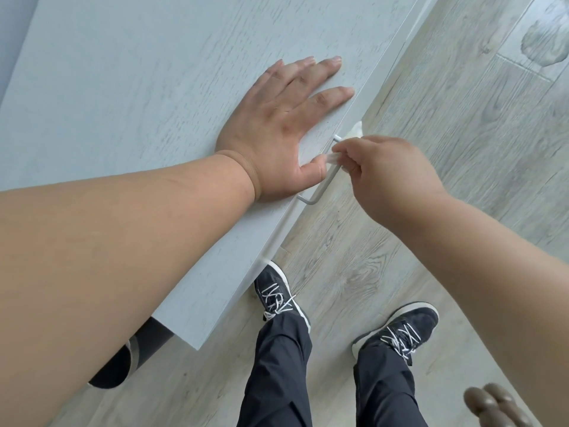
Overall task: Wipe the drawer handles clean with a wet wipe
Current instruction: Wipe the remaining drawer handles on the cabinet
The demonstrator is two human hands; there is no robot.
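Fingers (345, 155) of the right hand (391, 180) pinch the wet wipe (334, 158) round the drawer handle (323, 183), mid-wipe; next, I judge, slide along it while the flat left hand (277, 118) steadies the tabletop (123, 87).

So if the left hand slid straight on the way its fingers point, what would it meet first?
Nothing, probably. The left hand lies flat on the cabinet top, fingers aimed toward its front edge. Bare surface lies ahead, then the edge and the floor below. Depth past the edge is unclear.
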